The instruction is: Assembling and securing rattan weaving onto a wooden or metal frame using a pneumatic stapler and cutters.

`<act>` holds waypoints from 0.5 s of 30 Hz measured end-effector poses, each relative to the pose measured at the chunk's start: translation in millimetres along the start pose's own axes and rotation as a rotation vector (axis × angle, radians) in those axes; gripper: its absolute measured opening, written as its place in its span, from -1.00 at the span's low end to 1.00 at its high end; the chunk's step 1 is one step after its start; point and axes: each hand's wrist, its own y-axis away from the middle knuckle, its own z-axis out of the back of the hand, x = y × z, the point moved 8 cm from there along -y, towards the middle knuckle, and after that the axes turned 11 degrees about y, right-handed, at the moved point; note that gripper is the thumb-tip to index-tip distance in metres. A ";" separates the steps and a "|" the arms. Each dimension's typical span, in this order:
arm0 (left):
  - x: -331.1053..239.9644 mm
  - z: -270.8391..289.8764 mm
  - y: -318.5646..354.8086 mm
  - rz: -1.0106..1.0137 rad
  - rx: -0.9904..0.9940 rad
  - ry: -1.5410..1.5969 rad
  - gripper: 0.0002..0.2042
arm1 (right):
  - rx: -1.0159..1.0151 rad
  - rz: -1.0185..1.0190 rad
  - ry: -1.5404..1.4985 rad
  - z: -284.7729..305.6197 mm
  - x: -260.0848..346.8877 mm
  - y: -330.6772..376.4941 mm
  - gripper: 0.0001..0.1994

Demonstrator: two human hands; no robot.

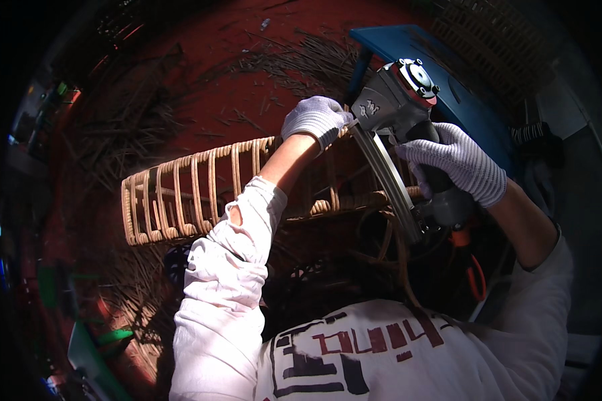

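My right hand (456, 164), in a white knitted glove, is wrapped round the black handle of a grey pneumatic nail gun (383, 100). The gun's nose points left, close to the fingers of my left hand (316, 121). That hand, gloved likewise, is closed on the upper edge of a long woven rattan frame (195, 190). Wrapped rims and rows of slats form this frame, which lies across in front of me. The gun's long magazine (391, 177) slants down over the frame's right part and hides some of it. Where exactly the nose meets the rattan is hidden.
Behind the gun stands a blue table (408, 40). Cut rattan scraps (308, 63) litter the red floor (227, 87), with a larger heap (124, 123) at the left. An orange-red loop (476, 277) hangs below the gun's handle. Slatted woven work (491, 43) stands at the far right.
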 end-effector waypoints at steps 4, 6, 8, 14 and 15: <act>-5.4 0.8 -2.3 -0.014 -0.008 -0.038 -0.58 | 0.010 -0.026 0.048 2.4 -0.1 -2.5 -0.66; -7.4 3.6 -2.3 -0.024 -0.078 0.014 -0.65 | 0.009 -0.006 0.186 7.8 -0.3 -7.1 -0.64; -6.4 0.1 -4.3 0.009 -0.089 0.043 -0.65 | 0.009 -0.014 0.216 12.7 4.3 -8.9 -0.64; -17.3 4.4 -33.8 -0.045 -0.060 0.020 -0.63 | 0.000 -0.016 0.024 47.1 7.2 -20.5 -0.65; -17.1 6.9 -44.4 -0.079 -0.053 0.019 -0.63 | 0.018 0.012 -0.023 60.1 6.1 -23.2 -0.64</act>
